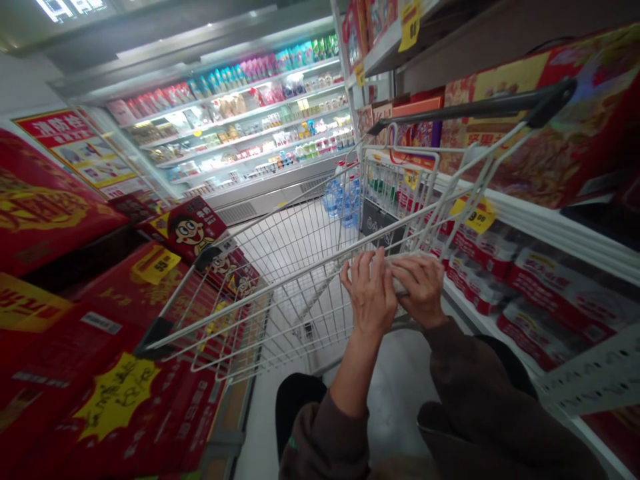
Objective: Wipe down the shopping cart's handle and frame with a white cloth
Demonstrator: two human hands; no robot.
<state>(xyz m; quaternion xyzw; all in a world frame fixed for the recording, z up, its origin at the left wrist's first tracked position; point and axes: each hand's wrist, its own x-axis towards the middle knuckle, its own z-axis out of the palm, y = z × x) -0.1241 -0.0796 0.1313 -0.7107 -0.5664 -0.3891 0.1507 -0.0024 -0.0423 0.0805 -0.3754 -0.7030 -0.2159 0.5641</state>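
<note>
My left hand (pixel 369 293) and my right hand (pixel 420 287) sit close together on the pale handle (pixel 399 285) of a wire shopping cart (pixel 285 280). Fingers of both hands curl over the bar. The cart's basket stretches away from me and tilts in the picture. Its wire floor shows the pale floor through it. Near its far end stand clear plastic water bottles with blue tints (pixel 341 201), partly behind the wire. Dark brown sleeves cover both my forearms up to the wrists.
Red boxed goods with yellow price tags (pixel 60 267) are stacked on the left. Red-and-white packs (pixel 545 313) lie in a white-edged case on the right, under large printed boxes. A lit refrigerated display case (pixel 235 127) stands ahead. A dark bar (pixel 475 107) crosses the upper right.
</note>
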